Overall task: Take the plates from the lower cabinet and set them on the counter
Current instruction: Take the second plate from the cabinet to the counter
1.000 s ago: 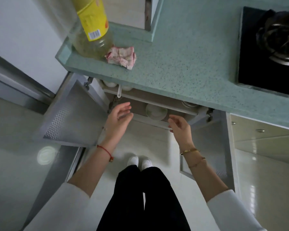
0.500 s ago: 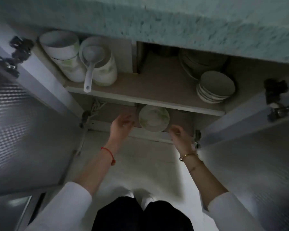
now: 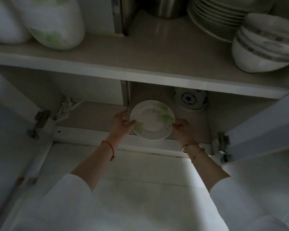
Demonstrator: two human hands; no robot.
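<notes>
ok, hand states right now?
Left hand: grips the plate at its left rim.
Right hand: grips the same plate at its right rim.

Glossy glazed ceramic plates (image 3: 151,120), smooth matt laminate shelf (image 3: 107,52), dull metal hinges (image 3: 39,121).

No readable text, labels, brands or numbers in view. Green marks on the plate (image 3: 152,120) and blue marks on the bowl (image 3: 189,99) are painted decoration, not characters. Dim and blurry.
</notes>
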